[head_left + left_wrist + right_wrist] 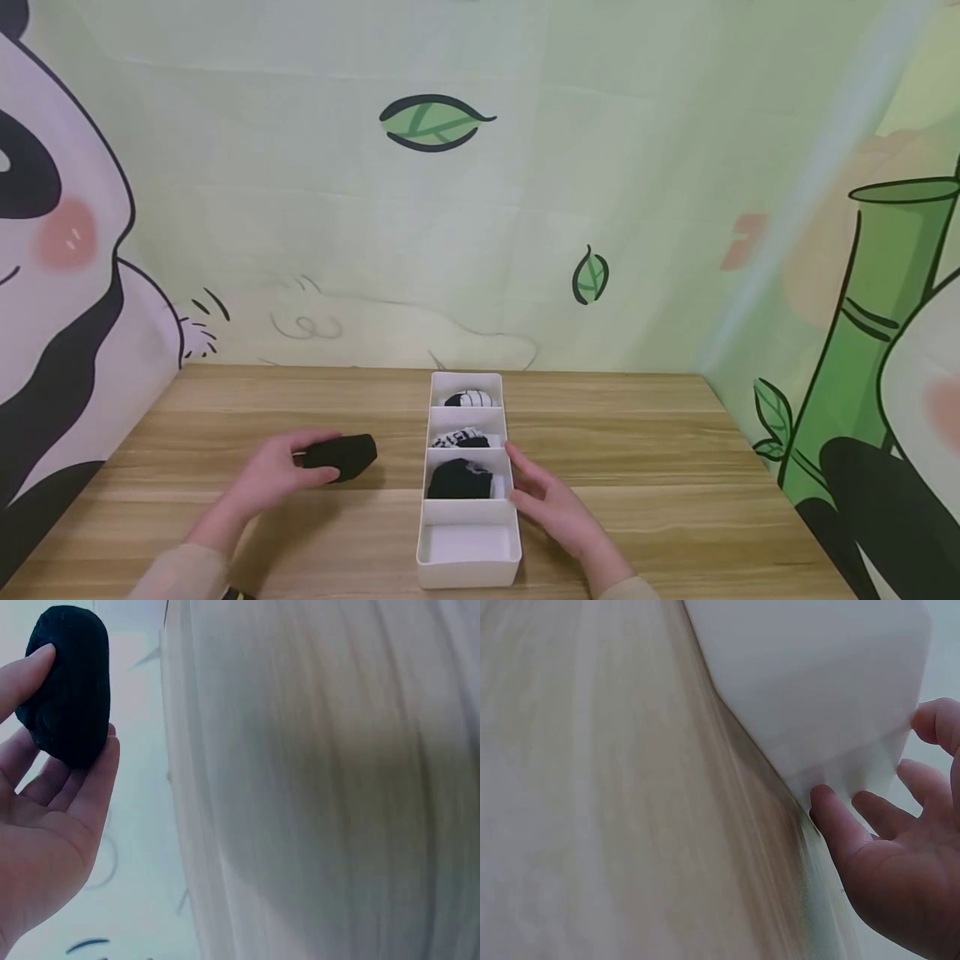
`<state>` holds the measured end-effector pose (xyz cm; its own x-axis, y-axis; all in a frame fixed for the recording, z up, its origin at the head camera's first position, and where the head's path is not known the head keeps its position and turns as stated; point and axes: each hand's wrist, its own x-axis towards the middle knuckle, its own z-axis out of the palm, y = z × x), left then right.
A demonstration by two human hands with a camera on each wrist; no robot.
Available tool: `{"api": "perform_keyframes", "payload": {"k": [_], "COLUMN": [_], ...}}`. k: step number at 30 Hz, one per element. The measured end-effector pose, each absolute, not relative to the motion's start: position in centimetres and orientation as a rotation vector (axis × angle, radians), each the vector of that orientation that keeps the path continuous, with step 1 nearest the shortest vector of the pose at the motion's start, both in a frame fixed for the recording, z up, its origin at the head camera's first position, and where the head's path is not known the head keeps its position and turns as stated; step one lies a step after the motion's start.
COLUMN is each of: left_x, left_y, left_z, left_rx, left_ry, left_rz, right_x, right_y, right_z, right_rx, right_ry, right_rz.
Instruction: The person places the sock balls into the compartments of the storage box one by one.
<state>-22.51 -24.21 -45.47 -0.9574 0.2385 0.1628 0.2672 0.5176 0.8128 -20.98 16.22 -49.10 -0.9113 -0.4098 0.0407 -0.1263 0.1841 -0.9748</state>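
Observation:
My left hand (pixel 273 471) holds a rolled-up black sock (pixel 341 457) above the table, left of a long white box. In the left wrist view, the thumb lies on one face of the sock (pixel 71 686) and the fingers are behind it. The white box (pixel 468 574) has several compartments in a row. A white sock with black lines (pixel 472 399) lies in the farthest one, a black-and-white patterned sock (pixel 461 437) in the second, and a black sock (pixel 459 481) in the third. The nearest compartment shows its white floor. My right hand (pixel 558 512) touches the box's right wall with its fingertips.
The wooden table (pixel 637 450) carries the box near its middle and ends at a printed backdrop (pixel 525 208) with pandas, leaves and bamboo. A dark object with a yellow mark (pixel 238 594) shows partly beside the left sleeve at the bottom edge.

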Motion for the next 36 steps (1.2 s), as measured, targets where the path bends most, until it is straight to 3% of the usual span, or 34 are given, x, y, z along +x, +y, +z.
{"api": "perform_keyframes", "payload": {"k": [36], "left_x": [-18.2], "left_y": [-14.7], "left_z": [-43.5], "left_rx": [-0.57], "left_ry": [-2.456], "left_rz": [-1.448], "right_x": [-20.9], "right_y": [16.2], "right_z": [-49.1], "right_rx": [-0.515], "right_ry": [2.194], "right_rz": [-1.819]}}
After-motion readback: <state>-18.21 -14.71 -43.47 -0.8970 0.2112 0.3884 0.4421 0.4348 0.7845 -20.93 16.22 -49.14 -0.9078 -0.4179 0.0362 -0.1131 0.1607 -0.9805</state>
